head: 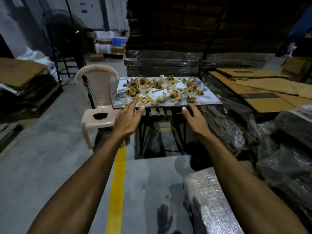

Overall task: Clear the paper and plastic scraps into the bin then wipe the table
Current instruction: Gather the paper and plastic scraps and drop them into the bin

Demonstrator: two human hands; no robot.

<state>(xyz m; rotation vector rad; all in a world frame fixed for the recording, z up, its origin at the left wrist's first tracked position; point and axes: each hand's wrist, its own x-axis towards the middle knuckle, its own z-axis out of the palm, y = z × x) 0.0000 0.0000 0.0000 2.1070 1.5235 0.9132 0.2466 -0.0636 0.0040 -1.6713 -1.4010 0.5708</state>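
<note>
Both hands reach forward with fingers straight and spread, holding nothing: the left hand (129,118) at the near edge of the table (211,100), fingertips by the scraps (162,89); the right hand (194,116) at the same edge. Brown paper and clear plastic scraps litter the tabletop. A dark bin (200,156) stands on the floor under the table. A plastic chair (98,98) stands just left; wrapped cardboard stacks (162,65) crowd behind and right.

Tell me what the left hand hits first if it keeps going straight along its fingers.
Most likely the brown paper scraps at the near edge of the table. The left hand points up and slightly right, fingertips already at that edge; whether they touch is unclear.
</note>
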